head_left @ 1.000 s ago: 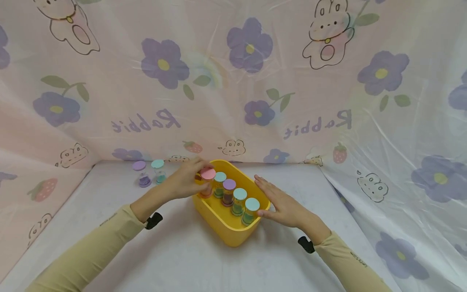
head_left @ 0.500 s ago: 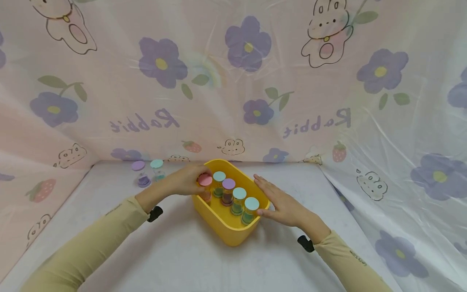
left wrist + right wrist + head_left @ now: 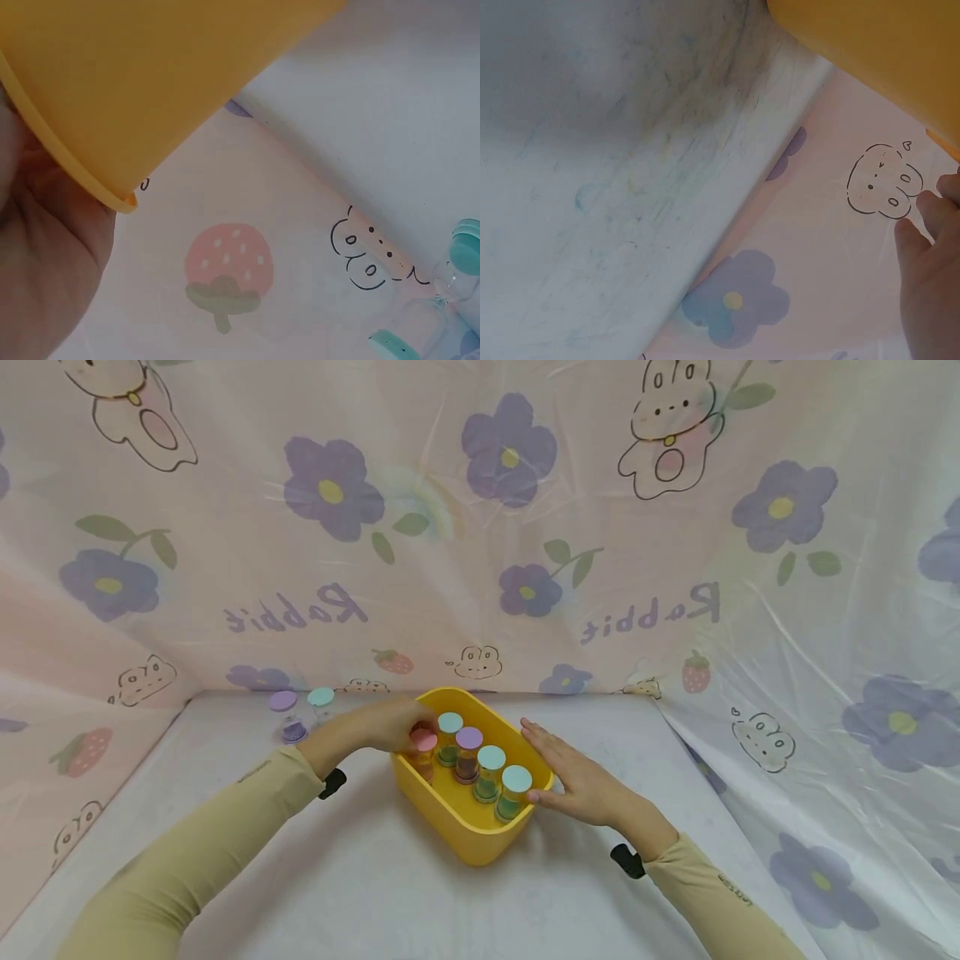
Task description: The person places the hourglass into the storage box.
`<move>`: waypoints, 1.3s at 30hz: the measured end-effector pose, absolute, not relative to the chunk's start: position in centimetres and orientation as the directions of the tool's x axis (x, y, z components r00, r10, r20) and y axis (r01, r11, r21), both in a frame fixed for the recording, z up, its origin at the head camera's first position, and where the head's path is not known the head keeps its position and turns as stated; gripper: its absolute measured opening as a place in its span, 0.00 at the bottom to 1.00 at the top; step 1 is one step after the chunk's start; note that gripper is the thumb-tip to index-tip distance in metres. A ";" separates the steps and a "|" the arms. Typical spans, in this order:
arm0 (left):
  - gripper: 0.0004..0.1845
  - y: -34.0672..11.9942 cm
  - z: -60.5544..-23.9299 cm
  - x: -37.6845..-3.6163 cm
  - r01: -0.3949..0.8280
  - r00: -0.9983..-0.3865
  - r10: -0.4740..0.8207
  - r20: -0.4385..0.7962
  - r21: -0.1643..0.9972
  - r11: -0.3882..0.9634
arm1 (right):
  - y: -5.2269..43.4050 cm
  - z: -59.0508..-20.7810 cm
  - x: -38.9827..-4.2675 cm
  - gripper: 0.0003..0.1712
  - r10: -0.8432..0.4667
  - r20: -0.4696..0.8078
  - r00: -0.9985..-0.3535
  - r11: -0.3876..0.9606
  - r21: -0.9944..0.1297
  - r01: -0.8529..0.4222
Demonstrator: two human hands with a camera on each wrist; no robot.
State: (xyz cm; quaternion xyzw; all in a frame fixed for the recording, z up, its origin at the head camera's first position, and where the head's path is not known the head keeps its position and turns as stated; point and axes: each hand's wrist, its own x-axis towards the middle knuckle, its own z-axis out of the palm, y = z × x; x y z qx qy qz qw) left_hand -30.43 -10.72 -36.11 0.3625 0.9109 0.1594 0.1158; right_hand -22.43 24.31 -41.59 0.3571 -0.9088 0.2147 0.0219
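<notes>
In the head view a yellow bin (image 3: 478, 847) stands at an angle on the table. My left hand (image 3: 382, 725) reaches over its left rim and grips a sand timer with a pink cap (image 3: 425, 743) inside; the fingertips are partly hidden. To the right of that, a row of upright sand timers with light-blue and purple caps (image 3: 469, 739) fills the bin's length. My right hand (image 3: 579, 781) rests on the right rim, fingers extended and thumb near the front light-blue cap (image 3: 517, 778). The left wrist view shows the bin's outer wall (image 3: 157, 67) beside my palm.
Behind my left forearm, a purple sand timer (image 3: 293, 731) and a teal sand timer (image 3: 321, 697) stand on the white table (image 3: 390, 893). A printed curtain (image 3: 427, 552) encloses the back and sides.
My left hand and the pink-capped sand timer have shifted slightly toward me and lower in the bin. The left forearm has swung right, covering more of the teal timer. The right hand stays put.
</notes>
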 end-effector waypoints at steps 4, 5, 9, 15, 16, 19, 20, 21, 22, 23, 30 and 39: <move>0.14 -10.5 -36.1 -30.5 0.628 -0.707 0.698 -0.116 0.353 0.694 | 24.3 -41.5 -22.5 0.53 -0.642 0.197 -0.741 0.649 -0.373 -0.662; 0.14 -10.5 -36.0 -30.5 0.624 -0.708 0.696 -0.121 0.353 0.697 | 24.3 -41.5 -22.5 0.53 -0.643 0.198 -0.740 0.649 -0.372 -0.664; 0.14 -10.5 -36.0 -30.5 0.614 -0.712 0.689 -0.134 0.356 0.704 | 24.2 -41.4 -22.5 0.53 -0.645 0.202 -0.737 0.645 -0.373 -0.667; 0.15 -10.5 -36.0 -30.6 0.616 -0.707 0.694 -0.136 0.363 0.699 | 24.2 -41.5 -22.5 0.53 -0.643 0.200 -0.739 0.648 -0.372 -0.665; 0.16 -10.5 -36.0 -30.5 0.611 -0.708 0.692 -0.140 0.371 0.700 | 24.2 -41.6 -22.5 0.53 -0.643 0.199 -0.739 0.648 -0.371 -0.665; 0.17 -10.7 -35.9 -30.3 0.593 -0.713 0.685 -0.152 0.390 0.704 | 24.2 -41.7 -22.5 0.53 -0.645 0.199 -0.738 0.648 -0.371 -0.666; 0.18 -10.7 -35.8 -30.2 0.589 -0.714 0.684 -0.153 0.397 0.704 | 24.2 -41.7 -22.5 0.53 -0.645 0.199 -0.738 0.648 -0.370 -0.666; 0.18 -10.8 -35.8 -30.2 0.588 -0.713 0.685 -0.151 0.404 0.701 | 24.2 -41.7 -22.5 0.53 -0.645 0.199 -0.738 0.648 -0.370 -0.666; 0.17 -10.8 -35.7 -30.1 0.589 -0.711 0.688 -0.147 0.410 0.696 | 24.2 -41.7 -22.5 0.53 -0.645 0.198 -0.738 0.649 -0.369 -0.666; 0.18 -10.9 -35.7 -30.0 0.590 -0.710 0.689 -0.142 0.415 0.693 | 24.2 -41.7 -22.4 0.53 -0.645 0.197 -0.739 0.649 -0.368 -0.665; 0.19 -11.6 -35.5 -29.5 0.624 -0.707 0.703 -0.070 0.404 0.669 | 24.2 -41.5 -22.4 0.53 -0.646 0.205 -0.736 0.644 -0.370 -0.669; 0.17 -13.3 -36.0 -28.4 0.641 -0.726 0.682 0.089 0.445 0.625 | 24.2 -41.6 -22.4 0.53 -0.639 0.198 -0.744 0.651 -0.377 -0.659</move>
